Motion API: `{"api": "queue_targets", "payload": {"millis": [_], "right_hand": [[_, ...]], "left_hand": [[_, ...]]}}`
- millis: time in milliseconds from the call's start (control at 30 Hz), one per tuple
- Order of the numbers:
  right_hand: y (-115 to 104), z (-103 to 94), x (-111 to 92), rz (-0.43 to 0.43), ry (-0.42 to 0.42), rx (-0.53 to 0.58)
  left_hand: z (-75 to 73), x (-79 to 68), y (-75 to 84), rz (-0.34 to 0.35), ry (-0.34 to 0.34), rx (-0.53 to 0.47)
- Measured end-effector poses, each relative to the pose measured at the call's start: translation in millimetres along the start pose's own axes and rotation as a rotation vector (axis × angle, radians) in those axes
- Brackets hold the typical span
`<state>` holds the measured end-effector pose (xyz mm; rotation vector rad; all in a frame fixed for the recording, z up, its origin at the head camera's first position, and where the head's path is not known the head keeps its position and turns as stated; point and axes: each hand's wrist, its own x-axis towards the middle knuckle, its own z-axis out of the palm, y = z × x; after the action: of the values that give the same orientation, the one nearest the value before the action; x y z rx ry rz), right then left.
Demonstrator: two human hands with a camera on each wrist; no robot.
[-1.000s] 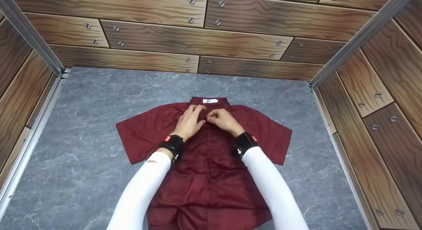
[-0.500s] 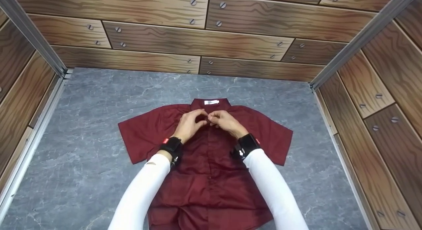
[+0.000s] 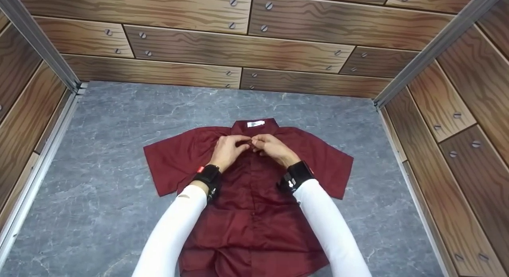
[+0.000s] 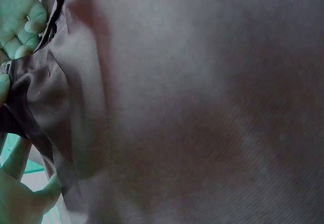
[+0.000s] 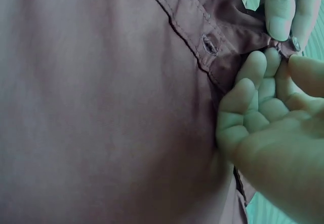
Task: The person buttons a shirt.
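Observation:
A dark red short-sleeved shirt (image 3: 222,229) lies front up, its collar away from me and a white label (image 3: 255,123) inside the neck. Just below the collar my left hand (image 3: 228,152) pinches the front edge with thumb and fingertips. Facing it, my right hand (image 3: 274,148) pinches the same spot, its fingers curled. The right wrist view shows a small button (image 5: 296,43) at the fingertips and a stitched buttonhole (image 5: 209,45) farther along the front band. Cloth fills most of the left wrist view, with fingers (image 4: 23,198) at its left edge.
The shirt lies on a grey marbled tabletop (image 3: 99,169). Wood-patterned panels (image 3: 191,46) stand behind and at both sides, with metal rails (image 3: 433,50) at the corners. Black wrist cameras (image 3: 208,175) on straps sit over the shirt front.
My left fingers have come down and closer to the right fingertips at the neck opening. My right hand has shifted only slightly. The shirt still lies spread out.

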<state>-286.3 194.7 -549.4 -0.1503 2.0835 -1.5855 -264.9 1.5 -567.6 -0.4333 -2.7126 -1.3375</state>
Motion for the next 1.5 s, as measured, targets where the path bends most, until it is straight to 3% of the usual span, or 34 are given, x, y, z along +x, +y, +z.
{"api": "queue_targets", "payload": {"millis": [333, 433, 500, 600, 700, 800, 900, 1267, 1500], "right_hand": [[-6.0, 4.3, -1.6, -0.007, 0.095, -0.134], [-7.1, 4.0, -0.4, -0.044, 0.158, -0.183], [-8.0, 3.7, 1.1, -0.09, 0.218, -0.323], [-10.2, 5.1, 4.0, -0.133, 0.278, -0.644], [-11.5, 7.6, 5.3, -0.133, 0.257, -0.922], [-10.5, 9.0, 5.6, -0.128, 0.207, -1.036], [-9.7, 8.0, 5.6, -0.123, 0.21, -1.041], [-7.3, -3.4, -7.6, -0.11, 0.371, -0.806], [2.7, -10.1, -19.9, -0.079, 0.439, -0.673]], "left_hand": [[1.8, -0.8, -6.1, 0.012, 0.026, 0.037], [2.3, 0.1, -6.6, 0.017, 0.018, 0.063], [2.7, 0.5, -6.6, 0.024, 0.009, 0.08], [1.8, 0.3, -7.0, 0.034, -0.012, 0.105], [1.3, 0.2, -7.1, 0.051, -0.034, 0.121], [1.5, 0.6, -6.9, 0.061, -0.059, 0.126], [2.1, 0.9, -6.9, 0.063, -0.068, 0.134], [2.6, 0.5, -5.8, -0.04, -0.128, 0.094], [3.9, 1.6, -2.0, -0.051, -0.167, 0.081]]}}
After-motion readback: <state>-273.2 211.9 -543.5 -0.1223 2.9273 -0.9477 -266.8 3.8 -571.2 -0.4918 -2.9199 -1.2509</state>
